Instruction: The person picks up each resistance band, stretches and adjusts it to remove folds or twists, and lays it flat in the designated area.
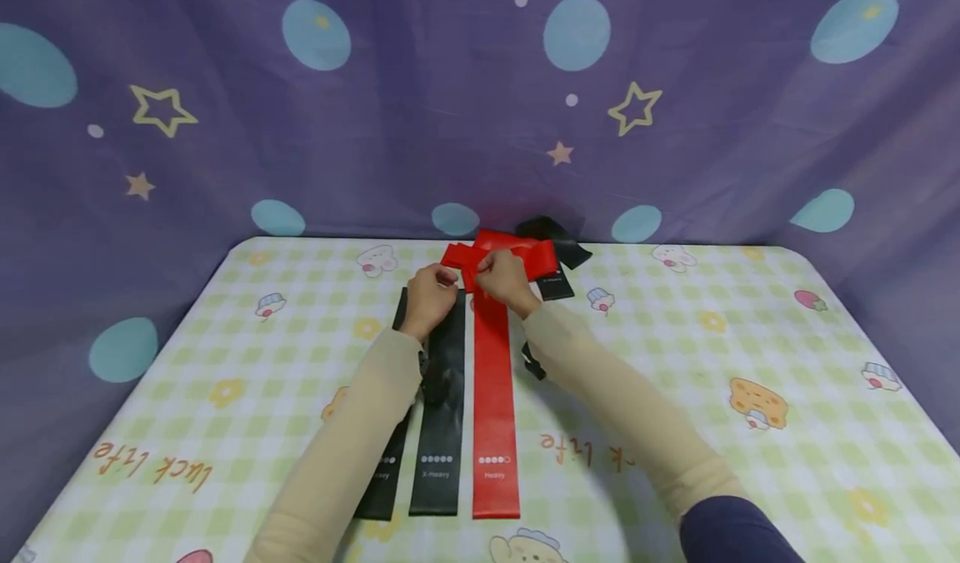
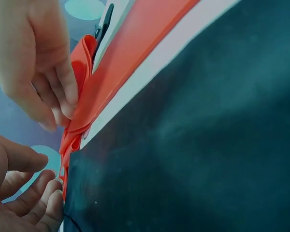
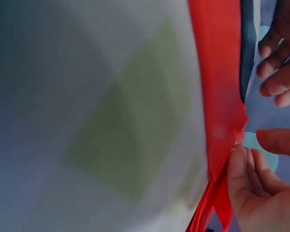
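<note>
A flat red resistance band (image 1: pixel 493 396) marked "Heavy" runs lengthwise down the table. Its far end is a crumpled heap of red folds (image 1: pixel 536 256). Over these folds is my right hand (image 1: pixel 506 280); in the right wrist view its fingers (image 3: pixel 249 176) touch the red material, with the thumb held apart. My left hand (image 1: pixel 431 296) hovers at the far end of a black resistance band (image 1: pixel 438 463) marked "X-Heavy". In the left wrist view its fingers (image 2: pixel 36 200) are loosely bent, thumb apart, close to the red edge, with nothing gripped.
Another black band (image 1: pixel 381 488) lies at the left, partly under my left forearm. Behind the red folds, a black band end (image 1: pixel 555 286) and a black fold (image 1: pixel 551 231) reach the table's back edge. A patterned cloth (image 1: pixel 675 463) covers the table; a purple curtain (image 1: pixel 465 130) hangs behind.
</note>
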`<state>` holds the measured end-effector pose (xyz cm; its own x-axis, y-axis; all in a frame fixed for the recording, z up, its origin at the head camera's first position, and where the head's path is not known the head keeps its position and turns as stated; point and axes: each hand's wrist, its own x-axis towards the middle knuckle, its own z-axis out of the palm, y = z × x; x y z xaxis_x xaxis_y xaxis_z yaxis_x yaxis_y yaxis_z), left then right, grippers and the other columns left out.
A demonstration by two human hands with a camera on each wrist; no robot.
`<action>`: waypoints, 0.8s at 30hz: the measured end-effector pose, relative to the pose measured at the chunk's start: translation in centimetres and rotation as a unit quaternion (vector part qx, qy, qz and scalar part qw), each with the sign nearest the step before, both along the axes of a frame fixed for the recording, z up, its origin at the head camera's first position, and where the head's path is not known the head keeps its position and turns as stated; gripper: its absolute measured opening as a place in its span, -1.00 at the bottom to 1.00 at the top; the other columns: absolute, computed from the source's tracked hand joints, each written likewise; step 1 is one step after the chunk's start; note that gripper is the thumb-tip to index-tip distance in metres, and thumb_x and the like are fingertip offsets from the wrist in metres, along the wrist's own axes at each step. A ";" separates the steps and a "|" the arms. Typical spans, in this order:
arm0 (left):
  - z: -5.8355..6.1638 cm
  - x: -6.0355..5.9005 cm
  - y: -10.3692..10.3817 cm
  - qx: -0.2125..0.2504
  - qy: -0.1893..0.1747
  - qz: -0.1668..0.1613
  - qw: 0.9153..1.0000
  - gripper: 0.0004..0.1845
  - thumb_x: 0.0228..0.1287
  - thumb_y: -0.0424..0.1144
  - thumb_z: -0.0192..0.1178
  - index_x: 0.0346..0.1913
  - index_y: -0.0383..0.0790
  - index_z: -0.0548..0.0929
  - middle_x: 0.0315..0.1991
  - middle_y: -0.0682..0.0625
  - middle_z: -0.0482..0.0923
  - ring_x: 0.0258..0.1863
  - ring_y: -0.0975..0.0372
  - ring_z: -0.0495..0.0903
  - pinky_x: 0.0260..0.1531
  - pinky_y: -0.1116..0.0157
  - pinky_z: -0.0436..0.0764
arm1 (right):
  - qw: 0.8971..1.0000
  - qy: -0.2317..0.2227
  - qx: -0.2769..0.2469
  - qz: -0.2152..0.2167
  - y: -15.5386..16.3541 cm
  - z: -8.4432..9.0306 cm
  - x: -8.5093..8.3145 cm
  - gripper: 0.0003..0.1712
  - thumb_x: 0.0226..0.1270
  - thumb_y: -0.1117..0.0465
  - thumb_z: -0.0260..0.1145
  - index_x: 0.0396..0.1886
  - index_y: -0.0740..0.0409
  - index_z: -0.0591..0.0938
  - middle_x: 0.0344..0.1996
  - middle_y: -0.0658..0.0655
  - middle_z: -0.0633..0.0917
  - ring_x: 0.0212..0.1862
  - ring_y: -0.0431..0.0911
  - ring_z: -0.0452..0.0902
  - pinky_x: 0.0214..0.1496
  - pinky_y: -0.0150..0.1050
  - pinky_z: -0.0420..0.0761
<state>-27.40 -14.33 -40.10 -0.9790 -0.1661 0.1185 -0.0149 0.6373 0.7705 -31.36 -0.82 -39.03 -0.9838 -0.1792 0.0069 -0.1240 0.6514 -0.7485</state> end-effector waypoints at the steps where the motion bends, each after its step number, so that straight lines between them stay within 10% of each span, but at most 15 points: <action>1: -0.1 0.0 0.0 0.000 0.003 -0.002 1.000 -0.83 0.14 -0.43 0.11 -0.23 -0.38 0.64 -0.23 -0.24 0.67 -0.27 -0.02 0.62 -0.17 0.10 0.63 | 1.000 0.001 0.009 0.001 -0.2 -0.1 -0.2 -0.94 0.12 0.31 0.31 -0.42 0.24 0.64 -0.52 0.13 0.64 -0.47 -0.09 0.48 -0.43 -0.33 0.56; 7: 0.0 0.1 0.0 0.005 0.025 -0.002 1.000 -0.85 0.12 -0.43 0.12 -0.27 -0.36 0.65 -0.27 -0.24 0.67 -0.30 -0.02 0.63 -0.17 0.09 0.62 | 0.998 -0.007 0.061 0.023 -1.1 -0.4 -1.0 -0.55 0.09 0.31 0.33 -0.83 0.11 0.29 -0.80 -0.01 0.18 -0.73 -0.18 0.00 -0.72 -0.37 0.09; 13: -0.1 0.2 -0.1 0.008 0.017 -0.006 1.000 -0.84 0.13 -0.42 0.10 -0.25 -0.36 0.64 -0.25 -0.24 0.66 -0.28 -0.02 0.62 -0.17 0.10 0.62 | 0.994 -0.020 0.102 0.016 -1.4 0.1 -1.4 -0.53 0.11 0.26 0.33 -0.85 0.08 0.29 -0.84 -0.02 0.23 -0.76 -0.19 0.06 -0.74 -0.37 0.17; 24: -0.1 0.2 0.1 0.016 0.008 -0.016 1.000 -0.83 0.15 -0.42 0.10 -0.21 -0.36 0.62 -0.25 -0.22 0.66 -0.26 0.00 0.62 -0.15 0.11 0.62 | 0.994 -0.076 -0.080 -0.019 1.1 0.6 -2.5 -0.93 0.08 0.38 0.26 -0.55 0.28 0.61 -0.66 0.01 0.53 -0.62 -0.15 0.41 -0.47 -0.25 0.61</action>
